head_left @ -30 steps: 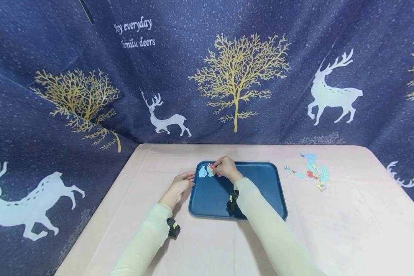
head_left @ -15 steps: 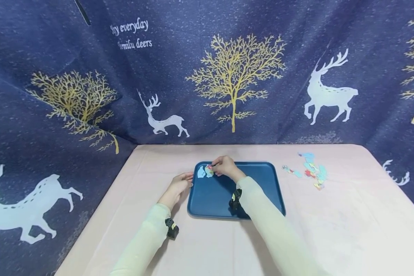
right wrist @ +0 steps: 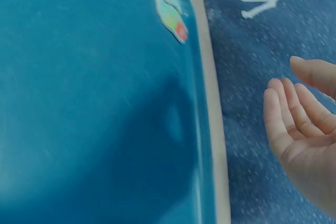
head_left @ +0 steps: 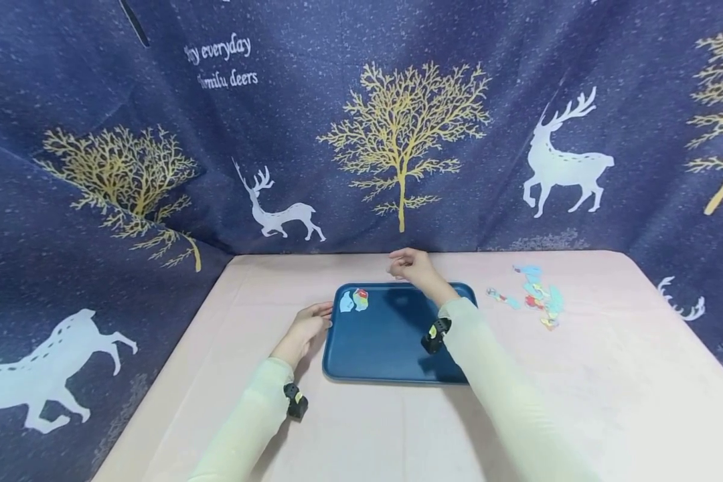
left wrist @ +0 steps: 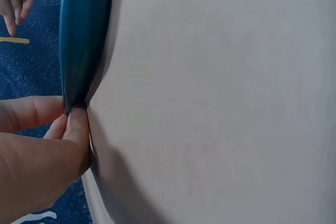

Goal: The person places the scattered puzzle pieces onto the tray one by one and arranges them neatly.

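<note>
My left hand (head_left: 308,327) is at the left side of the blue tray (head_left: 391,341). In the left wrist view its thumb and fingertips (left wrist: 76,124) pinch the tray's rim. Two flat cut-out pieces lie side by side in the tray's far left corner: a light blue piece (head_left: 346,302) and a multicoloured piece with a red patch (head_left: 360,299). My right hand (head_left: 414,266) hovers over the tray's far edge, fingers loosely bent, holding nothing. The right wrist view shows its palm and spread thumb, apart from both pieces.
A loose heap of similar colourful cut-out pieces (head_left: 536,294) lies on the pale pink tablecloth (head_left: 602,375) to the right of the tray. Behind the table hangs a dark blue curtain (head_left: 313,134) printed with deer and trees.
My right hand has let go of the multicoloured piece beside the light blue one, then risen away to the right and back. My left hand stays at the tray's edge.
</note>
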`<state>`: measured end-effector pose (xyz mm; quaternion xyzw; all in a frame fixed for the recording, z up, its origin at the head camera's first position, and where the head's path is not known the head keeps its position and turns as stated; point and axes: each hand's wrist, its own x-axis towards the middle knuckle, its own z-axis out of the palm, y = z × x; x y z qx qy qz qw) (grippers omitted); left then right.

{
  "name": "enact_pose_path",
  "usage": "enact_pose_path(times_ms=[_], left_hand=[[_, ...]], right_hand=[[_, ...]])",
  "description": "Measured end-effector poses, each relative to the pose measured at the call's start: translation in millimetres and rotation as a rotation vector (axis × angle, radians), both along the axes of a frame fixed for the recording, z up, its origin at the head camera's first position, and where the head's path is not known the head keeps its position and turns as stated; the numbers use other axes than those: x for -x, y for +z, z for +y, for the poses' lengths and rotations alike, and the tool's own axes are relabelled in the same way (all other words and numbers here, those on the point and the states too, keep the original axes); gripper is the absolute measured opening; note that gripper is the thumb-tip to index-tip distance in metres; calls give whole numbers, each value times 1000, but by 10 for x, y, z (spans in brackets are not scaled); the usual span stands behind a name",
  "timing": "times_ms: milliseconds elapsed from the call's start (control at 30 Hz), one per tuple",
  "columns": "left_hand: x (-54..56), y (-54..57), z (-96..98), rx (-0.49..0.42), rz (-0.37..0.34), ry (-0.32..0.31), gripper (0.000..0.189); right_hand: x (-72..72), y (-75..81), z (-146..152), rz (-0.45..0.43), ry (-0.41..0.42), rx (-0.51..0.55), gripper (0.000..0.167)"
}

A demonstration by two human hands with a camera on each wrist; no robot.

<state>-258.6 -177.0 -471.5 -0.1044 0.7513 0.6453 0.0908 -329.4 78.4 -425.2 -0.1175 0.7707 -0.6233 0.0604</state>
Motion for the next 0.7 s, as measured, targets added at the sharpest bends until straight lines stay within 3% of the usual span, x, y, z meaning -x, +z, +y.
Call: enact_pose_path(times_ms=[267, 433, 700], left_hand=[[0, -5, -17, -14, 4, -11, 56], [-2, -9, -9, -12, 1, -9, 56], [8, -45, -24, -8, 18, 2, 57]], right_hand=[[-3, 126, 324, 43, -66, -68, 36], [-34, 141, 626, 82, -104, -88, 37], [-153, 111, 1140, 74, -166, -103, 44]])
